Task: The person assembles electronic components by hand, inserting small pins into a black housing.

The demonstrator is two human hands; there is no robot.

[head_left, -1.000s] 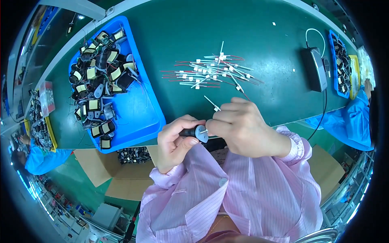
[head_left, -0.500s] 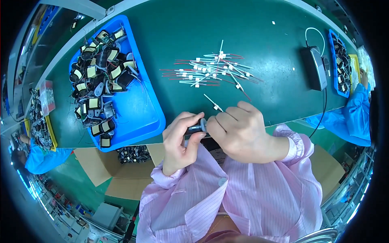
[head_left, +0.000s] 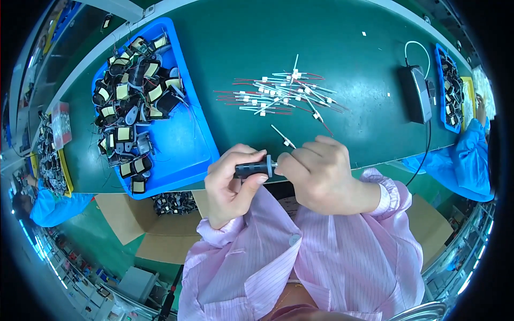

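Observation:
My left hand (head_left: 230, 184) is closed around a small black cylindrical part (head_left: 249, 170) with a grey disc at its right end. It is held level just off the bench's near edge. Fingers curled, my right hand (head_left: 321, 174) pinches at the disc end, where a short light-coloured bit shows between disc and fingertips; what the pinch holds is hidden. Beyond my hands lies a single wire lead (head_left: 284, 137) with a white connector. Farther off is a loose pile of similar leads (head_left: 278, 95) with red and pale wires.
At left, a blue tray (head_left: 198, 168) holds many black parts (head_left: 128, 107) with cream pads and thin wires. A cardboard box (head_left: 168, 235) sits below the edge. To the right are a black power adapter (head_left: 418, 96) and another blue tray (head_left: 443, 91). Blue-sleeved people sit on both sides.
My left hand has shifted slightly left and turned, so more of the black cylinder shows. A narrow gap has appeared between the grey disc and my right fingertips.

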